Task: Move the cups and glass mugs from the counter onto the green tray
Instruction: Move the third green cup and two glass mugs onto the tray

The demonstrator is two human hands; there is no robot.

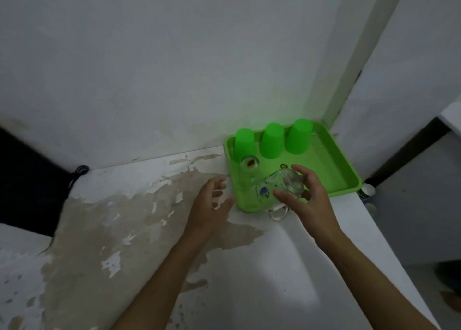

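Observation:
The green tray [334, 165] lies in the counter's far right corner against the wall. Three green plastic cups stand upside down along its back: one on the left [244, 143], one in the middle [272, 140], one on the right [299, 136]. A glass mug [249, 165] stands on the tray's front left part. My right hand [308, 195] grips a second glass mug [279, 184] with blue print, tilted over the tray's front edge, its handle hanging down. My left hand [212, 201] hovers just left of the tray, fingers apart, holding nothing.
The white counter [149, 230] has large patches of peeled, stained surface. A black cable [79, 172] lies at the back left by a dark opening. The counter's right edge drops off beside the tray, with a small white container [367, 190] below it.

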